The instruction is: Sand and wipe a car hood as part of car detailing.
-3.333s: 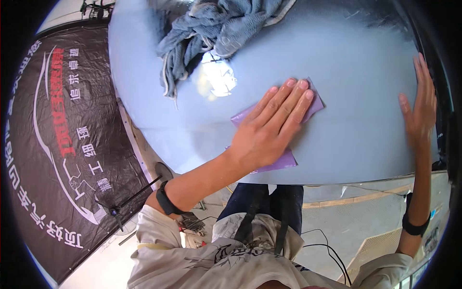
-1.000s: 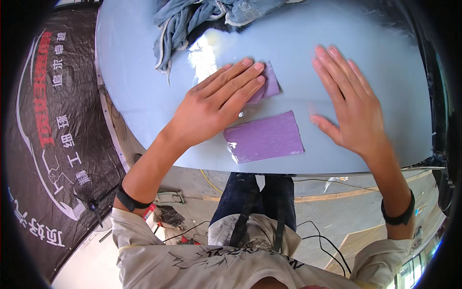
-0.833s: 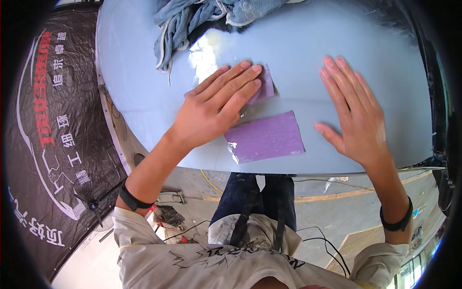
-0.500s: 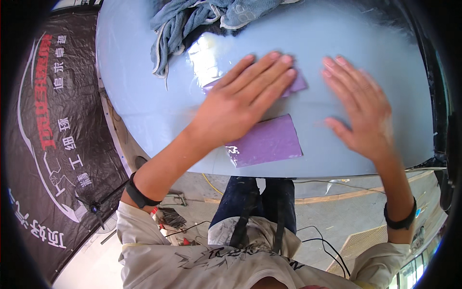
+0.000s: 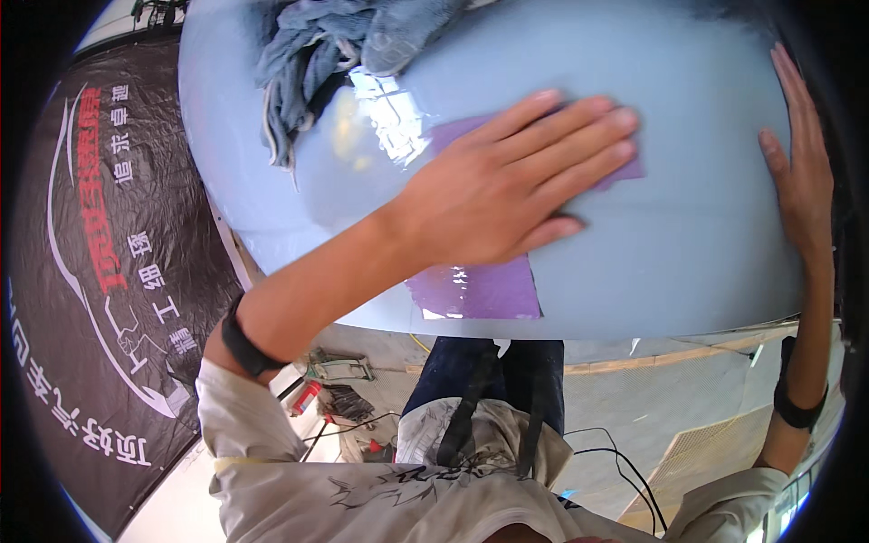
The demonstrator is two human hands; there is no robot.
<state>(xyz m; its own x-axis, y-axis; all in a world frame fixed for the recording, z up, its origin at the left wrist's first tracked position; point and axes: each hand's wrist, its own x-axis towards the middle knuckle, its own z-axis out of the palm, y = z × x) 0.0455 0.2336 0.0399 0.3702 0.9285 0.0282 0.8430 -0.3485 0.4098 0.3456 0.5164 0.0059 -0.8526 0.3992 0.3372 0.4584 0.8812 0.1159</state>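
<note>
A wet, glossy grey-blue car panel (image 5: 670, 262) with a curved rim lies in front of me. My left hand (image 5: 507, 185) rests flat on it, fingers stretched out, over a purple sheet of sandpaper (image 5: 451, 136). Most of that sheet is hidden beneath the palm and fingers; only its left and right ends show. Closer to me lies a second purple sandpaper sheet (image 5: 480, 294), its far part covered by the left hand. At the panel's right edge my right hand (image 5: 804, 181) is laid with straight fingers and the thumb apart, holding nothing.
A crumpled blue-grey towel (image 5: 317, 63) sits on the far left of the panel. Left of the panel hangs a dark printed banner (image 5: 118, 235). Below, on the floor, are a red tool or bottle (image 5: 306, 398), a green metal stand (image 5: 341, 366) and black cables (image 5: 625, 462).
My left hand has slid to the right with the sandpaper under it. My right hand has moved from above the panel's middle right out to its right edge.
</note>
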